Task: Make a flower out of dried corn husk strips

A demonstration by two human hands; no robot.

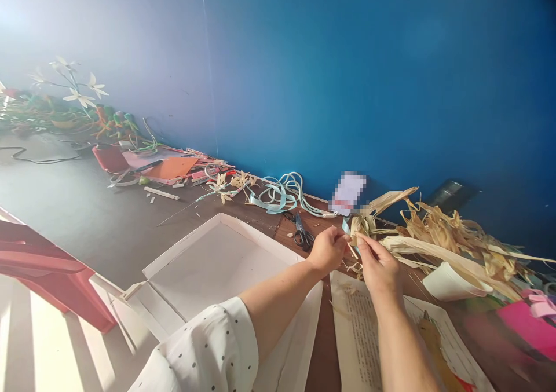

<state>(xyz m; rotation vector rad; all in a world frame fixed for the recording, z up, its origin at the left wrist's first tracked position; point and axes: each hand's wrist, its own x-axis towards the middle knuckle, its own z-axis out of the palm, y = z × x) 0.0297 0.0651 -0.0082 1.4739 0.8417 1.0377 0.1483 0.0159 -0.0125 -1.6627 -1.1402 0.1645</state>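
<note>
Both my hands are raised over the table's far side, fingertips pinched close together. My left hand and my right hand are closed on a small pale strip of dried corn husk; its exact shape is partly hidden by the fingers. Just behind them lies a bundle of dried husk with a bit of light blue ribbon beside it. Black-handled scissors rest to the left of my left hand. A larger heap of dried husks spreads to the right.
An open white cardboard box lid lies at left. Right of it are printed paper sheets and a tipped white cup. Blue ribbon and cord, husk flowers and orange paper line the blue wall.
</note>
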